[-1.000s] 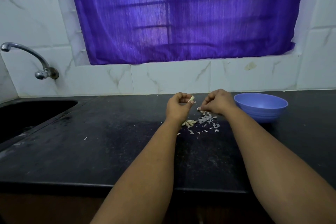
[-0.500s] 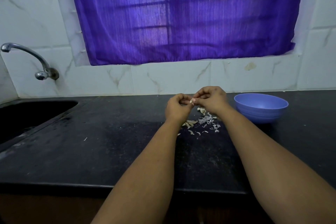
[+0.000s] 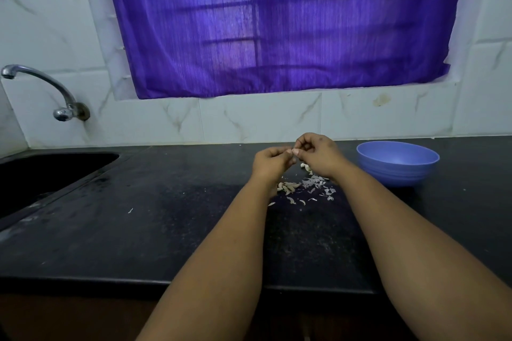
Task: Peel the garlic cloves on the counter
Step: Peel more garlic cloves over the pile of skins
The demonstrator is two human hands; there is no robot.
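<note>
Two bare forearms reach out over a black, dusty stone counter point(image 3: 171, 230). The left hand point(image 3: 270, 162) and right hand point(image 3: 315, 153) meet above the counter, fingers curled, fingertips touching. Between them they pinch a small pale garlic clove point(image 3: 294, 151), mostly hidden by the fingers. Directly under the hands, towards six o'clock, lies a scatter of papery white garlic skins point(image 3: 307, 188), with a few pale unpeeled garlic cloves point(image 3: 304, 166) just under the right hand. At three o'clock from the hands stands a round lavender-blue plastic bowl point(image 3: 397, 162). At nine o'clock sits a dark sunken sink point(image 3: 41, 174) under a curved chrome tap point(image 3: 41, 86). Behind hangs a purple curtain point(image 3: 277, 22).
</note>
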